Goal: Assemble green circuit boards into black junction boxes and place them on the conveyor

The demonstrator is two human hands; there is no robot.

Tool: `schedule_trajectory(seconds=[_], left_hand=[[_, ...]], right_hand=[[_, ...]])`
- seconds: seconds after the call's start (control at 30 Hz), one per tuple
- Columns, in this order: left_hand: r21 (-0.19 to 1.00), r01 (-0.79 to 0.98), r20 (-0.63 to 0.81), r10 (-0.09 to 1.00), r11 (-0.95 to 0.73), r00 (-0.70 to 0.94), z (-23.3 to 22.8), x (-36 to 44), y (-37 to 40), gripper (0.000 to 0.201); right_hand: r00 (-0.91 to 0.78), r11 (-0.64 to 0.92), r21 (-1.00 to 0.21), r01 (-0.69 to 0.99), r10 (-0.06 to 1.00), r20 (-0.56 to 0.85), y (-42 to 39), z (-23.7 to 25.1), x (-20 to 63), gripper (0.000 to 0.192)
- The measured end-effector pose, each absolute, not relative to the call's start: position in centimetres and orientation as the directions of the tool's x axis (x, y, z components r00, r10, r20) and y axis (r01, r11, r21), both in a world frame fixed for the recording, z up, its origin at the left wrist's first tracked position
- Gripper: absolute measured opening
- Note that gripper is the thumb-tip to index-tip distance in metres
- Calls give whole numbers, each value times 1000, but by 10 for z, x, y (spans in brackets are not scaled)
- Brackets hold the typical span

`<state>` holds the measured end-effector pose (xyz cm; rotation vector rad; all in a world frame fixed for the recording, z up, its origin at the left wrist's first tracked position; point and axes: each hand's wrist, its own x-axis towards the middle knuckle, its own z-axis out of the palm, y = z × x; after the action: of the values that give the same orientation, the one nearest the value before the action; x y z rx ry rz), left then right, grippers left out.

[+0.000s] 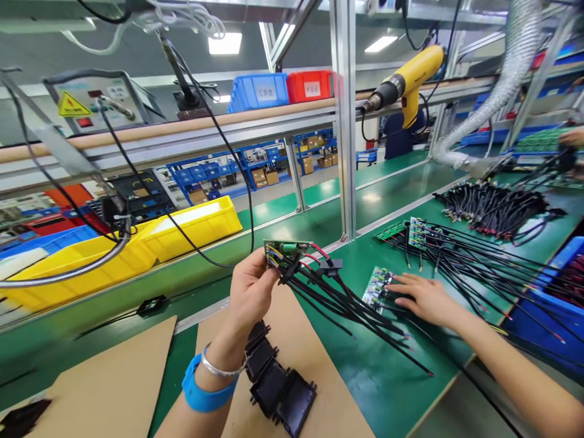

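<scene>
The left hand (250, 291) pinched a wired circuit board (283, 252) upright, while the spread right hand (422, 297) lay flat on another board (376, 286) to its right.

A green workbench (392, 389) runs beside a green conveyor belt (319, 222) under an aluminium frame (344, 121). Yellow bins (182, 234) sit across the belt, blue (260, 91) and red crates (310, 85) on the shelf above. Ceiling light panels (225, 44) glow; blue shelving (255, 167) stands far back.
</scene>
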<state>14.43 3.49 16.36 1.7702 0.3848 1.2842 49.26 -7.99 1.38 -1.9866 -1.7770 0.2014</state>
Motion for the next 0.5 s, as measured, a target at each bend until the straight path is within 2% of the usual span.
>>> schedule_trajectory(seconds=[0.07,0.13,0.2,0.27,0.33,0.4,0.5], left_hand=[[778,-256,626,677,-574,387,166,145,34,16],[771,-258,635,671,-583,382,166,148,32,15],[769,-253,637,665,-588,390,166,153,30,16],[767,-256,639,659,-589,398,167,156,28,16],[763,-260,643,651,-592,402,168,156,27,13],[762,-289,646,660,-579,384,166,152,26,14],[766,-437,625,706,-472,333,157,149,18,38]], right_hand=[[191,-57,-455,889,948,255,-78,41,486,41],[144,57,-546,836,937,318,-82,82,463,47],[-9,326,-723,609,915,404,-87,121,428,53],[-175,430,-729,533,899,402,-86,148,390,61],[-218,442,-717,540,896,388,-75,158,358,53],[-182,409,-716,566,909,375,-59,156,338,35],[11,286,-642,712,909,417,-39,154,323,24]])
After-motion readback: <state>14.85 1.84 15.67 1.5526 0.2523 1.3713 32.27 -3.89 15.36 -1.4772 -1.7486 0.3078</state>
